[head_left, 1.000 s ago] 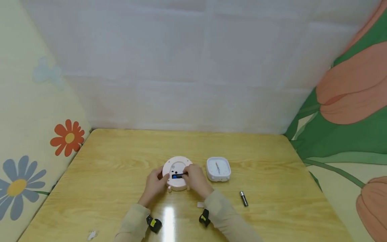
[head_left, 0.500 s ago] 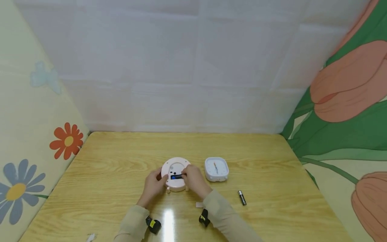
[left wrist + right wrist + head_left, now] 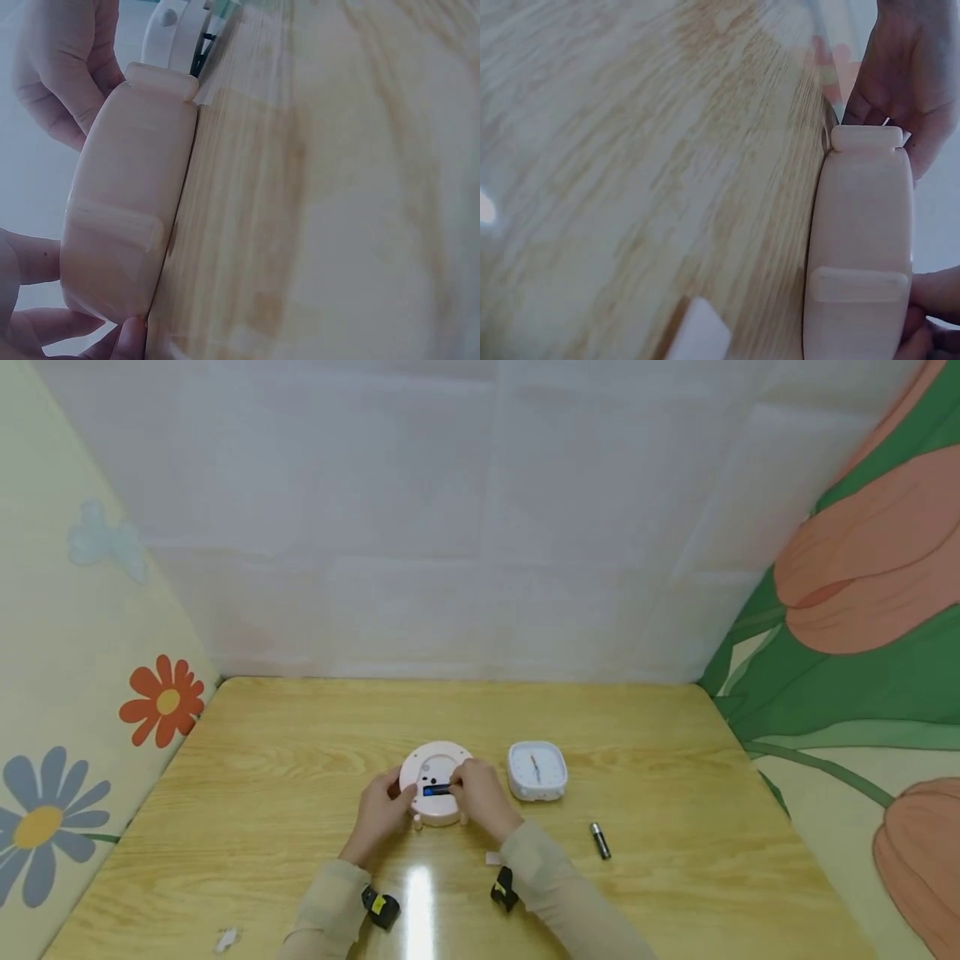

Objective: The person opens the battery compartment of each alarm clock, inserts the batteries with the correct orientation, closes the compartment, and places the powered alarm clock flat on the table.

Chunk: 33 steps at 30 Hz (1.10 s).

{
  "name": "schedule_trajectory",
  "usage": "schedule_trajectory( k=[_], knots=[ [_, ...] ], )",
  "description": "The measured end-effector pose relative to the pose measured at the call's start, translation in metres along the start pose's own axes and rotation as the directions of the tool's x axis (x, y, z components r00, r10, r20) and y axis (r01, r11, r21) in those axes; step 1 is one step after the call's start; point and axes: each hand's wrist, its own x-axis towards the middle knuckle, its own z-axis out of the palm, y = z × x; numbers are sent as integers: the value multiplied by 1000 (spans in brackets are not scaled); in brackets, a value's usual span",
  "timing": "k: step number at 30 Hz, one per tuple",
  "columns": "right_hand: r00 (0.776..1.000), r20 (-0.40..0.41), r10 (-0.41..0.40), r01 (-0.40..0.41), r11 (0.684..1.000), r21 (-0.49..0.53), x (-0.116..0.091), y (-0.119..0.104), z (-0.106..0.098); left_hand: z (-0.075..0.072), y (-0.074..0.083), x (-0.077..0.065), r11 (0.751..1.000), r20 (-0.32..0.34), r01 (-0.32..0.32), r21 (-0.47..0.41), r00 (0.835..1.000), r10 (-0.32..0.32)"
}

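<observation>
A round pale-pink alarm clock (image 3: 417,766) lies on its face, its back and battery slot turned up. My left hand (image 3: 378,814) grips its left edge, thumb on top and fingers around the side; the left wrist view shows these fingers (image 3: 34,259) at the pink rim. With bent fingertips, my right hand (image 3: 480,797) pinches the right end of a dark battery (image 3: 441,790) in the slot. Its far end is hidden under those fingers. Blue shows at the slot's left end. In the right wrist view, the clock's side wall (image 3: 862,217) stands between both hands.
A white square clock (image 3: 537,771) rests face up just right of my right hand. Farther right lies a loose black battery (image 3: 600,841). A small pink cover (image 3: 493,858) sits beneath my right wrist. White scraps (image 3: 227,939) lie at the table's (image 3: 300,718) front left.
Both hands stay at the pink clock, with the right fingertips still at the battery slot. The head view shifts slightly; nothing on the table has visibly moved.
</observation>
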Motion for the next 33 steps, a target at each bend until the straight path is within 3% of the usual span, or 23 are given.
schedule_trajectory(
  k=[5, 13, 19, 33],
  knots=[
    [999, 20, 36, -37, 999, 13, 0, 1, -2, -1, 2, 0, 1000, 4, -1, 3, 1000, 1],
    [999, 39, 30, -27, 998, -59, 4, 0, -2, -1, 1, -1, 1000, 22, -1, 12, 1000, 1],
    [1000, 14, -20, 22, 990, -136, 7, -3, -5, 0, 0, 1, 1000, 17, 8, -4, 1000, -8],
    [999, 37, -11, 16, 989, -145, 11, -2, -5, 0, 1, 3, 1000, 19, 9, 2, 1000, -9]
  ],
)
